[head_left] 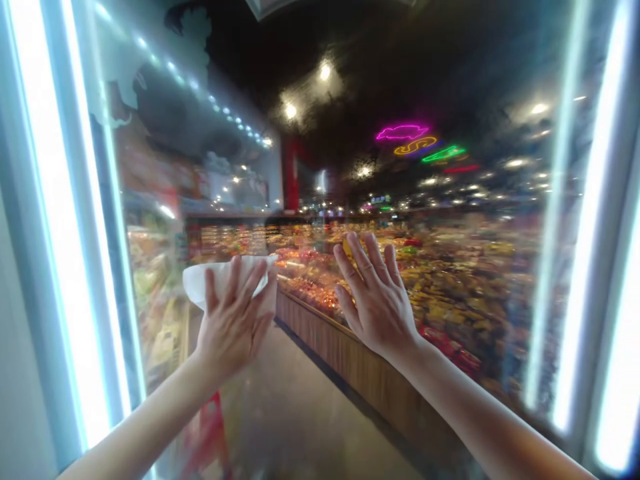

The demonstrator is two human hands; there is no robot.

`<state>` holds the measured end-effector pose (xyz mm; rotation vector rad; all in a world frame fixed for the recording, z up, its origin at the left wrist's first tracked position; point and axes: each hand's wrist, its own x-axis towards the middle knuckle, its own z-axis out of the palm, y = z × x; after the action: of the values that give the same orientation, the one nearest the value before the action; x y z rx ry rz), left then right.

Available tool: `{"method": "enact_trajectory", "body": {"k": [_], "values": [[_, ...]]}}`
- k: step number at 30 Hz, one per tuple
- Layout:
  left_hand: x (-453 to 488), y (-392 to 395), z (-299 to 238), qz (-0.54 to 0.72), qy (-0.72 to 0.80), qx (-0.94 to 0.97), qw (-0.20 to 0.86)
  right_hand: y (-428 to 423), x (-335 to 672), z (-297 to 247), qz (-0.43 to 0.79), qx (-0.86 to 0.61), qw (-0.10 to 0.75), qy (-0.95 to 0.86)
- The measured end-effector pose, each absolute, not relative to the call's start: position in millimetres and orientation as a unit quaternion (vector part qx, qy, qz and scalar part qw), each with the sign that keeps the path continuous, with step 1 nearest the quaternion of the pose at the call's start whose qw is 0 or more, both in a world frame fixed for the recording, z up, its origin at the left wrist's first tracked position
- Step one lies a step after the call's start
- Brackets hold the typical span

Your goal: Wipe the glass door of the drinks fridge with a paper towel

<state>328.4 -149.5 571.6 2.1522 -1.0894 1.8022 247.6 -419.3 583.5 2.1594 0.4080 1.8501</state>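
While the left hand point(231, 327), fingers wide, covers a white cloth point(197, 281) at eight o'clock, the right hand point(383, 313) splays flat at four. Step judged: pressing cloth, seemingly against glass point(305, 373); next move calls for even pressure.

White tube lights point(57, 200) glare against dim blur.

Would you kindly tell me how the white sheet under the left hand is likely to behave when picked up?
The white sheet would probably be floppy, as it looks thin with a softly curving edge. That thinness also suggests it is light. It seems unlikely to roll, being spread rather than balled under the left hand.
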Motion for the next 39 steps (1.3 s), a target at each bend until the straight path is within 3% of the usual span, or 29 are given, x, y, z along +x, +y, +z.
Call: {"method": "enact_trajectory", "body": {"k": [2,7,15,21,26,32,37,39], "values": [[330,-146,588,0.610,-0.359,0.704,0.064,-422,245,584,0.635,0.746,0.142,0.143],[333,-139,646,0.626,-0.227,0.720,0.194,-443,234,586,0.634,0.750,0.148,0.118],[308,-209,589,0.605,-0.445,0.660,-0.005,-466,220,588,0.629,0.753,0.161,0.105],[299,-230,636,0.631,-0.321,0.696,0.118,-490,210,590,0.637,0.752,0.153,0.077],[285,-278,618,0.613,-0.471,0.634,-0.021,-507,201,590,0.634,0.754,0.149,0.081],[273,-312,630,0.634,-0.401,0.658,0.066,-530,190,583,0.643,0.750,0.133,0.076],[260,-343,579,0.600,-0.514,0.611,-0.051,-541,188,574,0.662,0.743,0.086,0.046],[260,-337,581,0.604,-0.499,0.621,-0.034,-541,188,572,0.664,0.742,0.082,0.044]]}}
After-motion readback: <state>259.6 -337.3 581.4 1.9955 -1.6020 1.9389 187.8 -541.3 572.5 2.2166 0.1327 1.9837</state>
